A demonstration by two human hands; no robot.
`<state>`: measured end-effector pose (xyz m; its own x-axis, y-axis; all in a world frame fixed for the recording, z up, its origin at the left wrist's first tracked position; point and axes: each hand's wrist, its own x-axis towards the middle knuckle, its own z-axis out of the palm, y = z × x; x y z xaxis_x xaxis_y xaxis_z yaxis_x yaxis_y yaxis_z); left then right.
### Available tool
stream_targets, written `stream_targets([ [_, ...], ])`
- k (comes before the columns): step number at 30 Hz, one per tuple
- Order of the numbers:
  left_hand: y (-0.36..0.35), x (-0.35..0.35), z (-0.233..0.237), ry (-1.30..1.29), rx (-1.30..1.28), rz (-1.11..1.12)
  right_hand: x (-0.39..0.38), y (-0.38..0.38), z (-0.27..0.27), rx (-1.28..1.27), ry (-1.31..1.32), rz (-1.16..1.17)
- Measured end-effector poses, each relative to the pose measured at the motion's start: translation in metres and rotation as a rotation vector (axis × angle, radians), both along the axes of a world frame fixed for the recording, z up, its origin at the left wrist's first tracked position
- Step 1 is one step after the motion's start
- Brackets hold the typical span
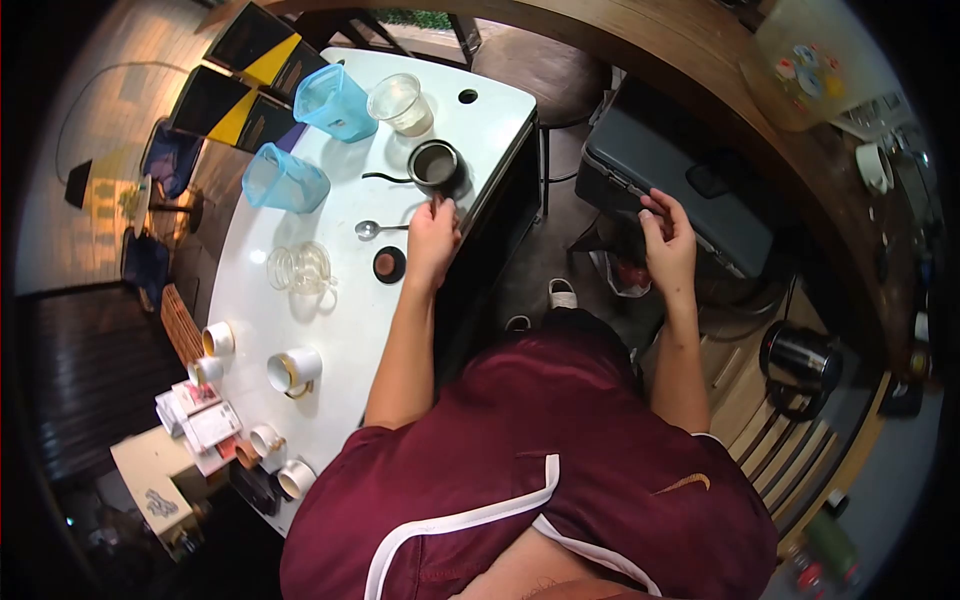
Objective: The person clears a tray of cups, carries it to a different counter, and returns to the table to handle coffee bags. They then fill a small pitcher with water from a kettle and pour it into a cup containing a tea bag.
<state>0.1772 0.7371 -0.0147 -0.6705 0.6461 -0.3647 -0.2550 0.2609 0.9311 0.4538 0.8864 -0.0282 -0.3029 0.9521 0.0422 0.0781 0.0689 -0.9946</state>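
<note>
On the white table, my left hand [434, 240] is closed round the short handle of a dark round pot [436, 166], near the table's right edge. A black spoon [388, 178] lies beside the pot. Left of my hand are a metal spoon [369, 230] and a small black round item with a brown centre [389, 264]. My right hand [670, 228] is raised over the floor by a dark grey case, fingers bent and apart, with nothing visible in it.
Two blue pitchers [335, 103] and a clear container [401, 104] stand at the table's far end. Glassware [300, 270] and white mugs [293, 371] stand nearer. The grey case [680, 170] is at the right, a black kettle [802, 356] beyond the bench.
</note>
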Motion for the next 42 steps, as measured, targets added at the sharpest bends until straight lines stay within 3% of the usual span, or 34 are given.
stream_targets([
  [7,-0.040,0.022,0.003,-0.076,0.045,-0.328,0.022,-0.062,0.005,-0.010,-0.031,-0.162],
  [9,-0.045,0.034,-0.005,0.134,-0.037,-0.436,0.037,-0.082,0.004,-0.041,-0.052,-0.246],
  [11,-0.046,0.050,-0.009,0.130,-0.046,-0.539,0.056,-0.101,0.011,-0.045,-0.072,-0.335],
  [19,-0.002,0.135,-0.002,0.234,0.010,-0.995,0.199,-0.163,0.016,0.031,-0.065,-0.865],
  [25,0.027,0.194,0.017,0.188,0.047,-1.089,0.302,-0.174,0.011,-0.088,-0.195,-1.183],
  [30,0.048,0.250,0.029,0.153,0.062,-1.085,0.380,-0.134,-0.011,0.019,-0.259,-1.317],
  [33,0.059,0.280,0.033,0.023,0.083,-1.041,0.446,-0.096,-0.069,0.092,-0.383,-1.428],
  [34,0.062,0.288,0.031,0.007,0.092,-1.026,0.441,-0.089,-0.057,0.129,-0.246,-1.435],
  [37,0.069,0.312,0.035,0.027,0.107,-1.000,0.445,-0.079,-0.044,-0.002,-0.243,-1.398],
  [42,0.081,0.338,0.036,-0.034,0.082,-0.979,0.453,-0.073,-0.070,0.191,-0.152,-1.485],
])
